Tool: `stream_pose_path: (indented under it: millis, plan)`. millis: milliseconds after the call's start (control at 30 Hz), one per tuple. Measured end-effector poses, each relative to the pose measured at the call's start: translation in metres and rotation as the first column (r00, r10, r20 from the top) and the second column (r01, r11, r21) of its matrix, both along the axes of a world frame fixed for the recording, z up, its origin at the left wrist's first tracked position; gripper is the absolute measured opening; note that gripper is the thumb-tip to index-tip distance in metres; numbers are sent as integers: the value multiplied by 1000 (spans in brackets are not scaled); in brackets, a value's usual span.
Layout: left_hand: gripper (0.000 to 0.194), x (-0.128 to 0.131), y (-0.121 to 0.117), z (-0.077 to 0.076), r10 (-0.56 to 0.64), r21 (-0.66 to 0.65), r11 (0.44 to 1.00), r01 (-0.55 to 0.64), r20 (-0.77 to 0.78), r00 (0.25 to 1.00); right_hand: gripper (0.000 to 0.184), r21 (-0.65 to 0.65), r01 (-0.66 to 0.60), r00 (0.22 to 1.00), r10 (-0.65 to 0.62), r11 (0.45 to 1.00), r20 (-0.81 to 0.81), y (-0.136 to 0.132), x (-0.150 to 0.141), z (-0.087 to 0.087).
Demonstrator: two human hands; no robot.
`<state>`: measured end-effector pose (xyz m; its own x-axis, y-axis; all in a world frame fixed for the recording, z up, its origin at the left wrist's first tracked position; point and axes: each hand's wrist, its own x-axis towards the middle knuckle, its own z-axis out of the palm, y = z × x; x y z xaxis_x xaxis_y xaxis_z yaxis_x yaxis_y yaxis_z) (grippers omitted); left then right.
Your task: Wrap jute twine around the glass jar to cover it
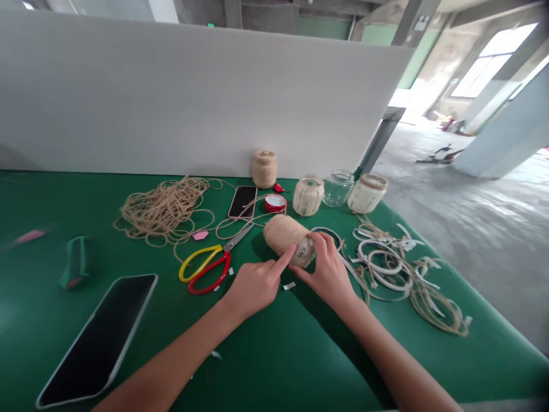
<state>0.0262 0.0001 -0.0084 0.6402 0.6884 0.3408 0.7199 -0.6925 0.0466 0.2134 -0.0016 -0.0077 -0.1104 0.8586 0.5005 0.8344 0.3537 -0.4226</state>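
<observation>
A glass jar (288, 240) lies on its side, mostly wrapped in jute twine, with its bare glass end showing. My right hand (326, 274) grips that bare end. My left hand (253, 286) presses the wrapping with an extended forefinger. Just left of my left hand lie red-and-yellow-handled scissors (210, 266). A loose heap of jute twine (165, 209) sits further left, and a strand runs across a black phone (242, 201). Beyond the jar stand a ball of twine (263, 169) and a small roll of red ribbon (275, 203).
The green table (274, 366) carries a black tablet (96, 337), a green pouch (75, 262) and a tangle of white strips and twine (386, 269). Several jars stand at the back right. A white board (193, 97) rises behind. The table's right edge drops to a concrete floor (472, 229).
</observation>
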Motion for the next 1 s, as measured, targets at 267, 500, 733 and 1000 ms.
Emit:
stream_pose_path:
  millis: [267, 500, 733, 1000]
  plan:
    - [58, -2, 0, -3, -13, -4, 1000, 13, 42, 999, 65, -53, 30, 997, -33, 998, -75, 0, 1, 2]
    - [58, -3, 1, -4, -25, 9, 1000, 24, 30, 999, 69, -44, 124, 988, -120, 991, 95, -1, 2, 4]
    - [58, -3, 1, -4, -27, 39, 999, 26, 32, 999, 77, 60, 66, 992, -72, 996, 104, -1, 0, 0]
    - [57, -3, 0, -5, -38, 29, 999, 37, 43, 998, 67, -73, 58, 995, -64, 996, -83, 1, 3, 1]
